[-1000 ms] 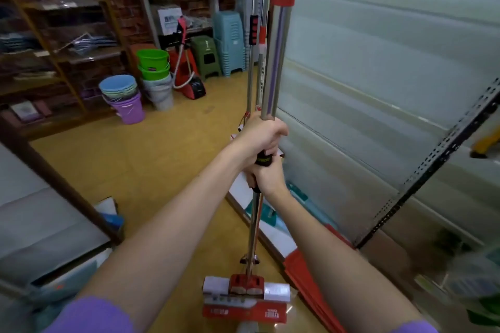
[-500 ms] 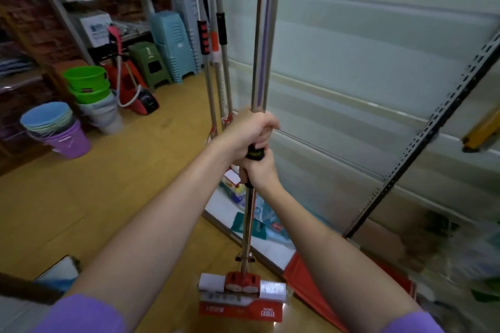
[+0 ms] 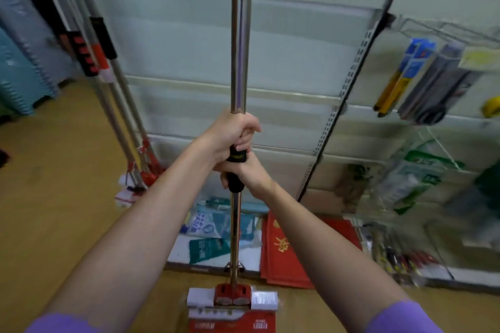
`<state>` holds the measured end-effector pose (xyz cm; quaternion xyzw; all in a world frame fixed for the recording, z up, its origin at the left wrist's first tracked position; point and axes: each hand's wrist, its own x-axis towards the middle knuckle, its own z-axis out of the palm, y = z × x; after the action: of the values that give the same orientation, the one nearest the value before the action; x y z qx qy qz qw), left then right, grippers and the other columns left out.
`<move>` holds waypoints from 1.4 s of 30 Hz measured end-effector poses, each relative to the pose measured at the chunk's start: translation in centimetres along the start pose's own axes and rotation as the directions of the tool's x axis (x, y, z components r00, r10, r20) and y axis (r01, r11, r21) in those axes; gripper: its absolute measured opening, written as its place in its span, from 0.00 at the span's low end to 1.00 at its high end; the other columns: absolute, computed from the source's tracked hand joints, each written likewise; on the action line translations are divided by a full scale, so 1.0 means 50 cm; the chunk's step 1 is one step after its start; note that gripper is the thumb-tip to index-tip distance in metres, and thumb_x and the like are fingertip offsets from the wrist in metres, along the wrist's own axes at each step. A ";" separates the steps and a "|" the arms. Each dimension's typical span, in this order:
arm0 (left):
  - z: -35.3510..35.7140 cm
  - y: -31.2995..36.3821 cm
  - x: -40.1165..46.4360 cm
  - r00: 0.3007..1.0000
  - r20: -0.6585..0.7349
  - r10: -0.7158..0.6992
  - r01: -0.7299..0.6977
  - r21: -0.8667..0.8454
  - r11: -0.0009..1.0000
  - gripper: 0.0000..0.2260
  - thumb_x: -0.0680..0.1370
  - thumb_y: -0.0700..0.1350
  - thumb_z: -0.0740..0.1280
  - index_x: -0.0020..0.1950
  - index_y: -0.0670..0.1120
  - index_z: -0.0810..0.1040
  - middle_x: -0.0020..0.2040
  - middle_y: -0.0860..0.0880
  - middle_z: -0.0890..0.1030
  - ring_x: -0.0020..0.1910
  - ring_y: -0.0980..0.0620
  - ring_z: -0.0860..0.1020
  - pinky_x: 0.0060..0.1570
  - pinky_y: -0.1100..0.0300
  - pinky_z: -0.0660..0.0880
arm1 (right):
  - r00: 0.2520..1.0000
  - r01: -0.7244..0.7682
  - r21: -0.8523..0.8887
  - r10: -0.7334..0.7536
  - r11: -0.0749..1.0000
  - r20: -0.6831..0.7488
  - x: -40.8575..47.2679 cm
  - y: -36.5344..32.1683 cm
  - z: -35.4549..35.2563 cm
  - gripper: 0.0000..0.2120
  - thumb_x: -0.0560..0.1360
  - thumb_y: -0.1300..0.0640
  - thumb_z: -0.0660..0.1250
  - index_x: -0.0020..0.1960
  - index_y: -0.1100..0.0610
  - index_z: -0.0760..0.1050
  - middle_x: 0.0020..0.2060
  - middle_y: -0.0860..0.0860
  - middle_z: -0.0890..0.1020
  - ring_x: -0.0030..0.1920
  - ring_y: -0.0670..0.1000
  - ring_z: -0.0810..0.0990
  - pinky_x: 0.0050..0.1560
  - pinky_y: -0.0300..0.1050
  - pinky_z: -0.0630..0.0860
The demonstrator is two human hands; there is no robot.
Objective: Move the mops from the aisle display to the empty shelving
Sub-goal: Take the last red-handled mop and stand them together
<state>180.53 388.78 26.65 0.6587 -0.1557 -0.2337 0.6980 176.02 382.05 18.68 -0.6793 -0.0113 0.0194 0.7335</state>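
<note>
A: Sleeves (image 3: 405, 317) come first, purple ones, at the bottom on both sides. Two bare arms go up from them and meet in the middle.

B: What are the hands doing?

A: Both hold one mop (image 3: 239, 62). The left hand (image 3: 230, 134) is on top, with its fingers curled tight round the shiny pole. The right hand (image 3: 250, 171) is just under it and touching it, curled round the black grip (image 3: 236, 167).

B: Where is the mop?

A: It stands straight up. Its pole runs far above the hands, with a red sleeve at the top. Below the hands the pole goes down to the mop head (image 3: 232, 299), which has a red middle and white ends. I cannot tell if the head touches the yellow floor (image 3: 54, 197) or hangs just over it.

B: What is past the hands?

A: Below and behind them, flat packets (image 3: 213, 232) and red folded things (image 3: 286, 251) lie on the low shelf. Straight behind the hands is the pale shelving (image 3: 176, 43), with its back boards and a dark post full of holes (image 3: 349, 89) to the right.

B: Any more mops?

A: Yes. To the left of the hands, other mops (image 3: 108, 84) lean on the shelving, with their heads down by the floor. Far right of the hands, blurry packs (image 3: 414, 73) hang up high.
</note>
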 end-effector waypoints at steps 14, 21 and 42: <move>-0.063 0.059 0.035 0.924 0.381 -0.001 -0.024 0.061 0.998 0.17 0.64 0.40 0.66 0.21 0.48 0.61 0.17 0.48 0.58 0.17 0.51 0.57 0.31 0.54 0.61 | 0.873 0.091 0.016 -0.072 0.996 -0.483 0.048 -0.030 0.088 0.10 0.62 0.68 0.69 0.28 0.60 0.69 0.20 0.55 0.70 0.18 0.53 0.67 0.24 0.41 0.65; -0.109 0.064 0.055 0.925 0.380 -0.024 0.000 0.064 0.998 0.21 0.73 0.34 0.64 0.23 0.47 0.62 0.17 0.51 0.61 0.17 0.52 0.58 0.30 0.52 0.57 | 0.860 0.115 0.026 -0.087 0.993 -0.502 0.092 -0.011 0.118 0.05 0.60 0.65 0.67 0.29 0.62 0.70 0.19 0.56 0.70 0.19 0.53 0.67 0.24 0.45 0.63; -0.544 0.183 -0.083 0.841 0.541 0.022 -0.020 -0.009 1.000 0.22 0.72 0.31 0.64 0.22 0.46 0.62 0.18 0.49 0.60 0.17 0.51 0.56 0.36 0.41 0.52 | 0.676 0.160 -0.103 -0.185 0.982 -0.713 0.234 -0.074 0.585 0.08 0.57 0.63 0.66 0.25 0.59 0.67 0.19 0.54 0.69 0.17 0.51 0.66 0.22 0.41 0.64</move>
<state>192.41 414.24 33.84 0.5634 -0.3528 -0.4024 0.6294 186.49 411.43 24.52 -0.6400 0.2122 -0.3174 0.6668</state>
